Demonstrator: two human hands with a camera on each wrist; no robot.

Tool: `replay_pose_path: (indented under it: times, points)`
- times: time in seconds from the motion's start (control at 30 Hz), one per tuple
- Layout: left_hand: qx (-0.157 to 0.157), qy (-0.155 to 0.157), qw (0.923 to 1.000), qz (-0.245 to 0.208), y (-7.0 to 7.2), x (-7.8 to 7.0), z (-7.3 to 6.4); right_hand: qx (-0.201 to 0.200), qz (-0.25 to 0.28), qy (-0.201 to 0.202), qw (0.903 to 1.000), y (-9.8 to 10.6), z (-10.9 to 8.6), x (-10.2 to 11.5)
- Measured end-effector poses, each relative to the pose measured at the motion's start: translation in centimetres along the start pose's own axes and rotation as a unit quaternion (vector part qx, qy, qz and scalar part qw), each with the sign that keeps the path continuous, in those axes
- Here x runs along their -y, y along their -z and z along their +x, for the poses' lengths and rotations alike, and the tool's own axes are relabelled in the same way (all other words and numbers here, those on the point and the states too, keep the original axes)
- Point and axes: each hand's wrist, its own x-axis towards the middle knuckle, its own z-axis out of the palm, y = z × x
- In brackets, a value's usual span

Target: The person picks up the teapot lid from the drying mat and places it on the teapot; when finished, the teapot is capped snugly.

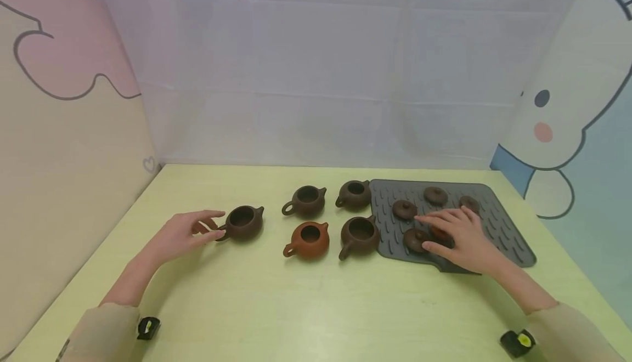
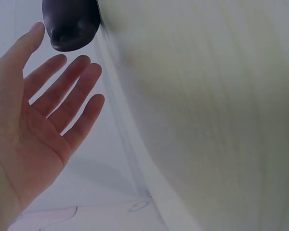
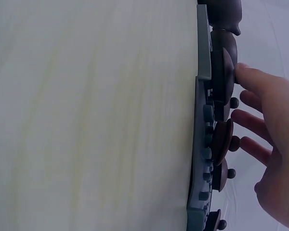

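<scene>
At the left, my left hand (image 1: 180, 236) reaches to the handle of a dark brown teapot (image 1: 245, 224) without a lid. Its fingers are loosely extended, and the left wrist view shows them apart from the dark pot (image 2: 72, 26). My right hand (image 1: 461, 241) hovers over the lids on the grey mat (image 1: 511, 244). Its thumb is close to a dark lid (image 1: 413, 240); whether they touch, I cannot tell. Under the fingers, a reddish lid (image 3: 222, 142) is partly hidden. Nearby lie other dark lids, including one (image 1: 404, 209) at the mat's left.
Between my hands stand more lidless teapots: an orange-brown one (image 1: 316, 244), and dark ones at the back (image 1: 308, 202), at the back right (image 1: 359, 198) and at the front right (image 1: 362, 238). The last two adjoin the mat. A white backdrop (image 1: 321, 77) rises behind the table.
</scene>
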Motion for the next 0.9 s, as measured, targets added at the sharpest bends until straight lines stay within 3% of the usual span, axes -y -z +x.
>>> replay_pose_path:
  times: [0.17, 0.43, 0.7, 0.9]
  points:
    - [0.006, -0.005, 0.9994, -0.033, -0.1, 0.66, 0.04, -0.005, 0.002, 0.007, 1.0, -0.05, 0.15, 0.12]
    - [0.012, -0.008, 0.9988, -0.047, -0.13, 0.89, 0.08, -0.012, -0.002, 0.015, 0.9998, -0.41, 0.33, 0.04]
    - [0.024, 0.007, 0.9964, -0.08, -0.07, 0.84, 0.07, -0.025, 0.039, 0.01, 0.9989, -0.75, 0.49, 0.31]
    - [0.024, 0.011, 0.9964, -0.08, -0.13, 1.06, 0.03, -0.036, 0.061, -0.004, 0.9974, -0.93, 0.81, 0.51]
